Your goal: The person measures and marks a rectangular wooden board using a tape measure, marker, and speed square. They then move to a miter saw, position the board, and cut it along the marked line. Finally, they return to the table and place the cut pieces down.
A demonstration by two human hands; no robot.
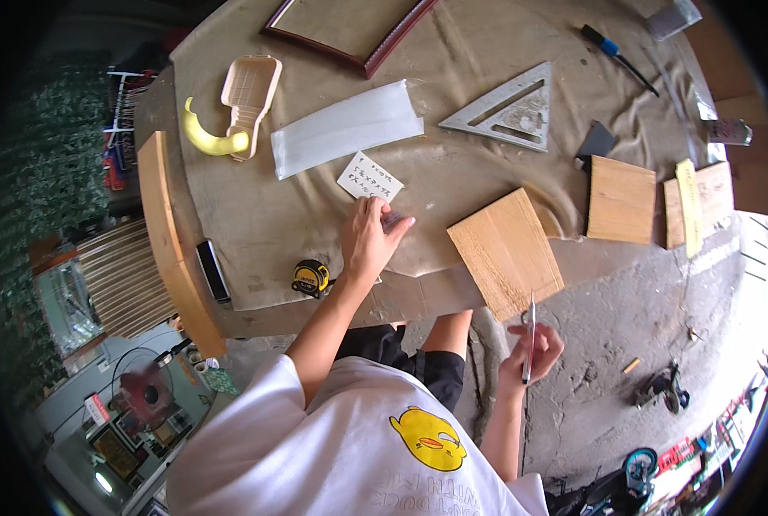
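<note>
My left hand (373,238) is over the cloth-covered table, closed at the lower edge of a small handwritten paper note (369,176). Something small and see-through shows between its thumb and fingers, too unclear to name. In my right hand (531,351), past the table's near edge, is a slim pen (529,344) with its pointed end up. That point reaches the near corner of a square wooden board (506,254), which overhangs the edge; whether they touch I cannot tell. A yellow and black tape measure (311,278) lies left of my left forearm.
Farther back lie a white sheet (347,129), a metal triangle square (504,112), a dark red frame (371,60) and a blue-handled brush (616,56). More wood pieces (620,199) sit at right. A banana (215,139), a beige tray (251,95) and a phone (213,270) are at left.
</note>
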